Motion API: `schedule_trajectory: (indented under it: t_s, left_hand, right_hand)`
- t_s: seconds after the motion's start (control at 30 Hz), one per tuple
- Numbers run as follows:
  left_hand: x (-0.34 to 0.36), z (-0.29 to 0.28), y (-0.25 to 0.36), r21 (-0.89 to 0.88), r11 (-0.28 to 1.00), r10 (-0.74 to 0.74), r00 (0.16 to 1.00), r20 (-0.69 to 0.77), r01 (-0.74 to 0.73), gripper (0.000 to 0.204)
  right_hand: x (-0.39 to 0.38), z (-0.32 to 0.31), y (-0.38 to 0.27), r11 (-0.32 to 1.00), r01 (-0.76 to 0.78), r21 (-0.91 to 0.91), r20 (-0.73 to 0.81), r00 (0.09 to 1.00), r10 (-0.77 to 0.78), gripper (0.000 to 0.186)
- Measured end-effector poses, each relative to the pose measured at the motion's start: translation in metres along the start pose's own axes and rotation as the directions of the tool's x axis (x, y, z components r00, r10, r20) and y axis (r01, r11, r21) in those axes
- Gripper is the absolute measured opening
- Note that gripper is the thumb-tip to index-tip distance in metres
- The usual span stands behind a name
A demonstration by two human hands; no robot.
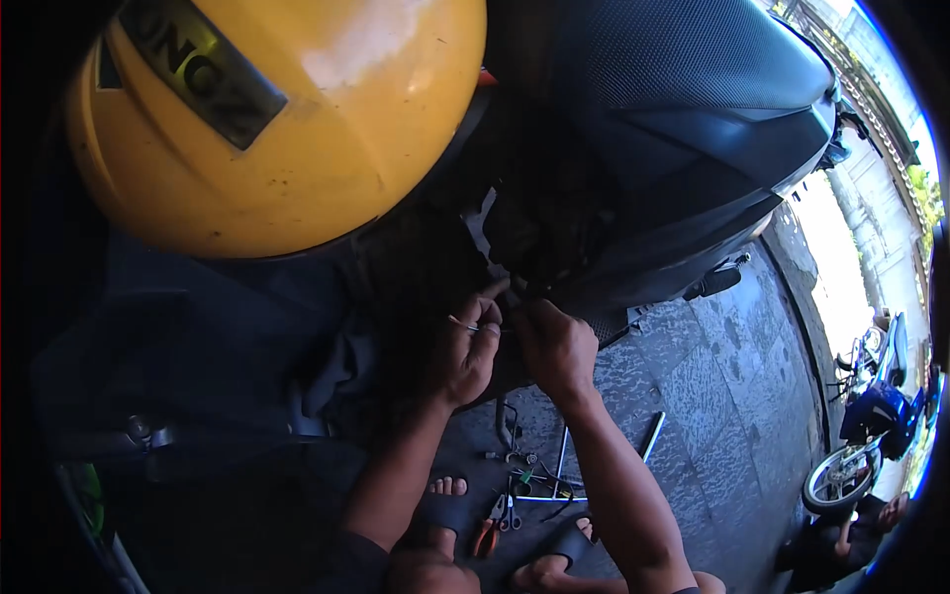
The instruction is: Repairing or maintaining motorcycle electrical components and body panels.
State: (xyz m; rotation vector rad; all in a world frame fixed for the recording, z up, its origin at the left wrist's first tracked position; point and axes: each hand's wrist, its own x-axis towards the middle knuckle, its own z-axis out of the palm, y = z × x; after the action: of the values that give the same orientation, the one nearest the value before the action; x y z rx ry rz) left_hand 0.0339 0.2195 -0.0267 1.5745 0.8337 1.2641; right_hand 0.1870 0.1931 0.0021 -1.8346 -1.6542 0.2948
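Note:
My left hand (469, 348) pinches a thin wire between thumb and fingers, and the wire's pale, orange-tinted end (459, 323) sticks out to the left. A thin stretch of it seems to run across to my right hand (558, 348), whose fingers are closed, their tips turned away in shadow. Both hands are close together at the dark, opened-up middle of a motor scooter, below its textured black seat (683, 59). A jagged grey piece (479, 223) shows in the shadowed gap just beyond my fingers.
A yellow helmet (297, 148) rests on the scooter at the upper left. Orange-handled pliers (487, 535), scissors (511, 511) and several metal tools lie on the grey floor (703, 396) near my sandalled feet. At right are a blue motorcycle (876, 416) and a person in dark clothes (853, 540).

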Motion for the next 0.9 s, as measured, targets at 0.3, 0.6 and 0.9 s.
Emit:
schedule_trajectory:
  t_s: [0.3, 0.6, 0.9]
  left_hand:
    - [0.007, 0.004, -0.012, 0.048, 0.991, 0.134, 0.98, -0.148, -0.129, 0.012]
    - [0.011, 0.005, -0.002, 0.23, 0.957, 0.198, 0.977, -0.076, -0.176, 0.011]
    - [0.017, -0.002, 0.0, 0.313, 0.942, 0.119, 0.993, 0.009, -0.116, 0.011]
  right_hand:
    - [-0.001, -0.002, 0.001, 0.999, -0.013, 0.037, -0.021, 1.0, 0.013, 0.019]
    - [-0.005, -0.004, -0.005, 0.998, 0.022, 0.057, -0.058, 0.998, -0.019, 0.017]
    - [-0.007, 0.004, 0.004, 0.99, 0.134, 0.051, -0.104, 0.986, -0.128, 0.012]
